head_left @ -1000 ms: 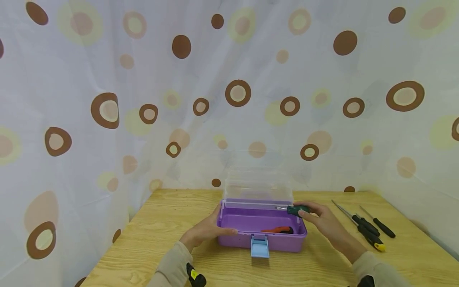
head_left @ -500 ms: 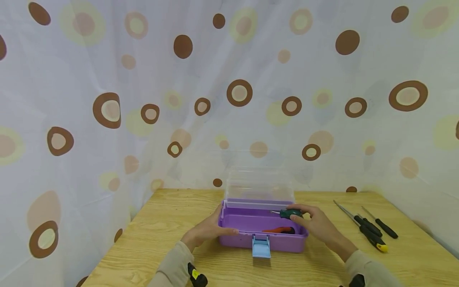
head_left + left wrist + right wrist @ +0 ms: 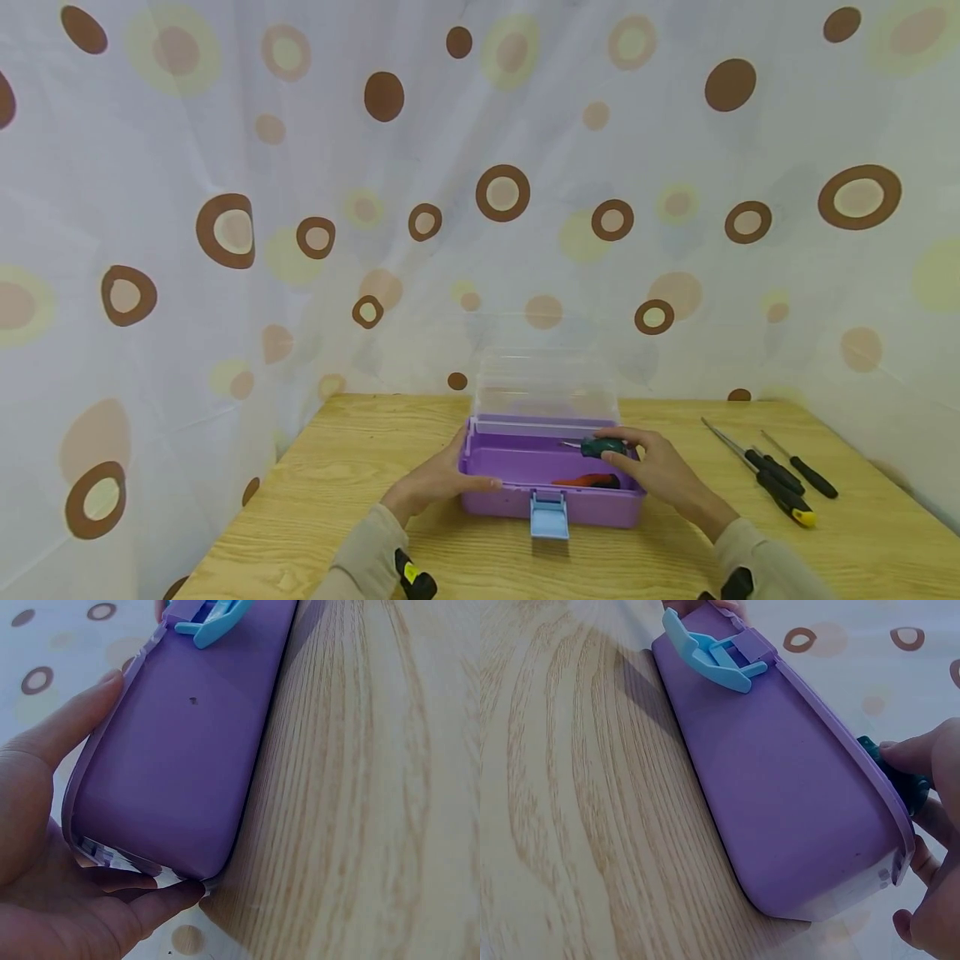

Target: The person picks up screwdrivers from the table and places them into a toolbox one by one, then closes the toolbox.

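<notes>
A purple toolbox [image 3: 506,502] with its clear lid [image 3: 543,383] raised stands on the wooden table. My left hand [image 3: 431,486] holds its left end, thumb on the front rim; in the left wrist view the fingers [image 3: 166,907] bend against the end wall. Over the right part of the box, my right hand [image 3: 663,471] pinches the dark green handle of a short screwdriver [image 3: 600,447], its metal tip pointing left. In the right wrist view the green handle [image 3: 907,787] is partly hidden behind the rim. An orange and black screwdriver [image 3: 585,481] lies inside along the front wall.
Several black-handled screwdrivers lie on the table to the right, one with a yellow handle end [image 3: 805,518]. A light blue latch [image 3: 549,518] hangs from the box's front. A dotted curtain [image 3: 375,167] closes off the back and sides.
My right hand has moved left and slightly down with the green screwdriver, from the box's right edge to farther over its inside. My left hand keeps its place on the box.
</notes>
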{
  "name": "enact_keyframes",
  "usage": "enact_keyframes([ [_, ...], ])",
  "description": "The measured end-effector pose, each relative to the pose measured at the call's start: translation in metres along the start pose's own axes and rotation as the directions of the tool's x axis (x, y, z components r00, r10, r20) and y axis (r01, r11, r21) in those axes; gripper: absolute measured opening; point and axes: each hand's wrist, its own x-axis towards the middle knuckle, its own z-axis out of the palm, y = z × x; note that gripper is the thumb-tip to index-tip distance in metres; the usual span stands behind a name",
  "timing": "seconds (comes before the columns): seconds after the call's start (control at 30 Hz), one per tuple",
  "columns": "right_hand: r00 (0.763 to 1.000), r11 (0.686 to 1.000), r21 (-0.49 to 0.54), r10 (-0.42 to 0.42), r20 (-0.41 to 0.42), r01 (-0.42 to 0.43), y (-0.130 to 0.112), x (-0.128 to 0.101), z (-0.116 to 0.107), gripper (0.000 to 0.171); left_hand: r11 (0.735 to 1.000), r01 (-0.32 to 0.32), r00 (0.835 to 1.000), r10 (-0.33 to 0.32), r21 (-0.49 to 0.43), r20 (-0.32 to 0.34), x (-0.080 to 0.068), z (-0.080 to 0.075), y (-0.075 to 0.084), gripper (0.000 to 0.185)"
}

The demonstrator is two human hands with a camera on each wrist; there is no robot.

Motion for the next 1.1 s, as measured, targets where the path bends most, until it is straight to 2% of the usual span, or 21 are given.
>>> enact_keyframes([
  [0.3, 0.999, 0.998, -0.03, -0.052, 0.001, 0.052, 0.004, 0.003, 0.002, 0.039, 1.0, -0.008, 1.0, 0.008, -0.016, 0.017, 0.002, 0.001, -0.001, 0.119],
  [0.5, 0.994, 0.992, -0.08, -0.102, -0.041, 0.099, 0.005, 0.003, 0.003, 0.035, 1.0, -0.007, 1.0, 0.007, -0.005, 0.009, 0.003, 0.002, -0.001, 0.119],
  [0.83, 0.961, 0.967, -0.133, -0.235, -0.148, 0.217, 0.001, 0.004, -0.006, 0.026, 1.0, -0.023, 0.999, 0.023, -0.021, 0.022, 0.003, 0.0, 0.0, 0.121],
  [1.1, 0.968, 0.976, -0.114, -0.204, -0.148, 0.188, 0.0, 0.0, -0.014, 0.03, 1.0, -0.015, 1.0, 0.016, -0.017, 0.024, 0.002, -0.001, -0.002, 0.118],
])
